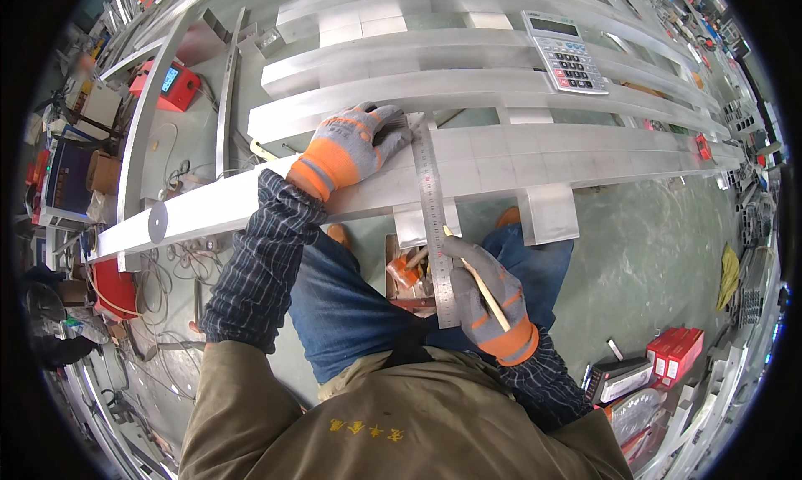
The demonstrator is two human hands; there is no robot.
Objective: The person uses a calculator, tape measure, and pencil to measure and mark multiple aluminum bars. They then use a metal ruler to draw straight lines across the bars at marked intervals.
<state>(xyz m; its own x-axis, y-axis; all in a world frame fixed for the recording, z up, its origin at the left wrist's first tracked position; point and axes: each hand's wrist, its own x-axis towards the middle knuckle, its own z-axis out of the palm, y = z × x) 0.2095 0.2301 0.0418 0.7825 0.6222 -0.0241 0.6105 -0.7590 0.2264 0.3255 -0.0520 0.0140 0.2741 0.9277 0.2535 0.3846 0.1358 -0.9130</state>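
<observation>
My left hand (pixel 344 152), in a grey and orange glove, rests on a long silvery metal bar (pixel 535 161) that runs across in front of me. Its bent fingers press on the upper end of a steel ruler (pixel 431 200), which lies across the bar and reaches past its near edge. In my right hand (pixel 493 309), gloved alike, is a slim pale pencil (pixel 479 282), pinched with its tip close beside the ruler. The right fingers are just right of the ruler's lower part; whether they touch it I cannot tell.
A calculator (pixel 565 55) lies on parallel metal bars (pixel 359 91) beyond. Below, between my legs, sits an open tool box (pixel 403 292). Cables and a red device (pixel 174 87) are at left. Red boxes (pixel 675 355) lie on the floor at right.
</observation>
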